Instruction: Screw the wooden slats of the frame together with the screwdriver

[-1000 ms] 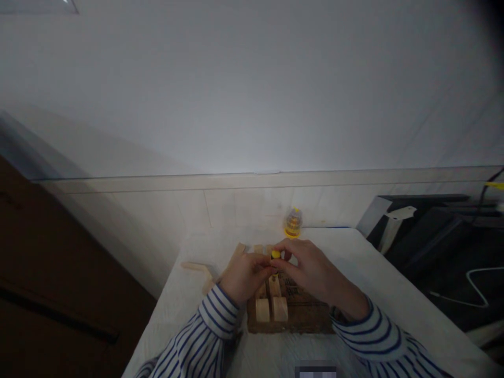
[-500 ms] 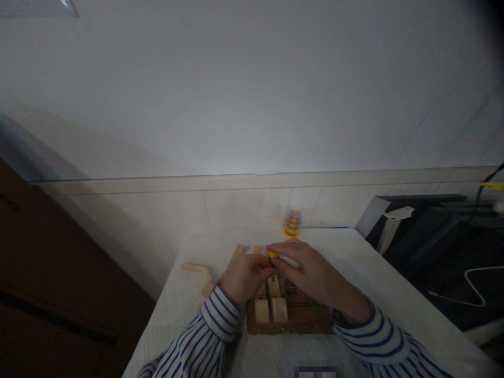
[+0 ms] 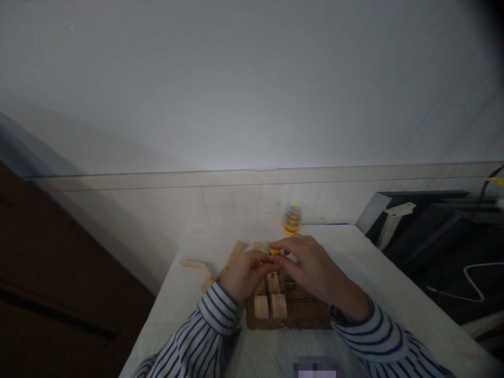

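Note:
Between the thumb and fingers of my right hand (image 3: 309,265) is a small screwdriver (image 3: 274,252), of which mainly the yellow end shows. My left hand (image 3: 249,273) is closed in a pinch just below that yellow end, at the screwdriver's lower part; its tip is hidden by the fingers. Under both hands lies a dark brown wooden board (image 3: 303,316) with black lettering. Pale wooden strips run along the board, and two pale wooden blocks (image 3: 279,306) sit near its front edge. A screw hole or screw head shows on one strip.
A yellow-based container with a clear cover (image 3: 292,220) stands at the table's back edge by the wall. Left of the board lie an angled wooden piece (image 3: 197,265) and a wooden strip (image 3: 235,253). Dark panels and a white cable (image 3: 468,294) are right of the table (image 3: 169,315).
Both hands stay at the same spot over the board. The yellow end of the screwdriver has turned or tilted slightly in my right fingers. The view has shifted a little.

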Demonstrator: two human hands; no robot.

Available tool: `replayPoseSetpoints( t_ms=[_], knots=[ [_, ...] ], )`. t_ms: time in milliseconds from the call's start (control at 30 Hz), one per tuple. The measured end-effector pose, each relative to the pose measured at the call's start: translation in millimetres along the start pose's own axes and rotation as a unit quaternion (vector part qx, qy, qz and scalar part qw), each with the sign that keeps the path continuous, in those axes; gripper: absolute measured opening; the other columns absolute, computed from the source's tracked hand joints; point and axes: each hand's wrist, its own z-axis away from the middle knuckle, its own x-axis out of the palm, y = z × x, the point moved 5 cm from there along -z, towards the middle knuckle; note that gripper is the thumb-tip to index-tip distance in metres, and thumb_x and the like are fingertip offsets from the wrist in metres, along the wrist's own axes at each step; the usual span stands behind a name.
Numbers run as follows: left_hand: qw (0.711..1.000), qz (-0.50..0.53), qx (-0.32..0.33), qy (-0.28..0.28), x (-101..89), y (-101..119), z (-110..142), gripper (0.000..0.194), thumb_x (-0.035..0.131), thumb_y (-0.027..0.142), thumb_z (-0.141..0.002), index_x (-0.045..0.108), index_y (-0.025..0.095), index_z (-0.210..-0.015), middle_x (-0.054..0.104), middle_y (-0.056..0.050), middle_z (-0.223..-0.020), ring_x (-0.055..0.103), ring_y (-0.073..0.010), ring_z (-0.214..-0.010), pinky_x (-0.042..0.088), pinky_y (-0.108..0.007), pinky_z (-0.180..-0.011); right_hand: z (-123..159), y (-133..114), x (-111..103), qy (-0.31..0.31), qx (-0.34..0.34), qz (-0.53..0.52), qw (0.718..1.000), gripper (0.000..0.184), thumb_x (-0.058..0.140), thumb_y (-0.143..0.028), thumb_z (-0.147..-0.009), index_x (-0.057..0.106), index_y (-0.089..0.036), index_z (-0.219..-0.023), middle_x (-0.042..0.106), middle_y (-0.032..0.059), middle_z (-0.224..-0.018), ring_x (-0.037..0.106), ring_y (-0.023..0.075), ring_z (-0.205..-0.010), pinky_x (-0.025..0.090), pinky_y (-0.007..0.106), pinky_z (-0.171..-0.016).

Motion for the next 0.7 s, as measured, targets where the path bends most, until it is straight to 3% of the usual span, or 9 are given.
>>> replayPoseSetpoints(
  t_ms=[233, 467, 700],
  knots=[
    [0.999, -0.040, 0.020, -0.004, 0.4, -1.6, 0.5, 0.022, 0.052, 0.026, -0.083, 0.068, 0.013, -0.088, 0.068, -0.006, -0.080, 0.058, -0.0164, -0.075, 0.045, -0.025, -0.071, 0.4, 0.1, 1.8, 0.001, 0.009, 0.019, 1.000, 0.017, 0.057, -0.029, -0.081, 0.062, -0.019, -0.094, 0.066, 0.0025, -0.081, 0.060, 0.0183, -0.079, 0.041, 0.034, -0.074],
    [0.994, -0.089, -0.047, 0.040, -5.8, 9.4, 2.3, 0.019, 0.063, 0.030, -0.074, 0.071, 0.016, -0.085, 0.070, -0.004, -0.078, 0.060, -0.0161, -0.071, 0.043, -0.024, -0.066, 0.3, 0.4, 0.6, 0.001, 0.015, 0.009, 1.000, 0.017, 0.054, -0.032, -0.082, 0.061, -0.019, -0.092, 0.067, 0.0040, -0.083, 0.060, 0.0198, -0.081, 0.043, 0.035, -0.074],
    [0.991, -0.106, -0.060, 0.057, -8.1, 9.1, 3.9, 0.016, 0.059, 0.026, -0.076, 0.071, 0.019, -0.085, 0.070, -0.002, -0.075, 0.059, -0.0145, -0.068, 0.043, -0.022, -0.064, 2.4, 4.4, 1.7, 0.019, 0.016, -0.043, 0.999, 0.028, 0.052, -0.027, -0.083, 0.059, -0.015, -0.108, 0.065, 0.0084, -0.103, 0.058, 0.0198, -0.095, 0.043, 0.036, -0.084]
  ],
)
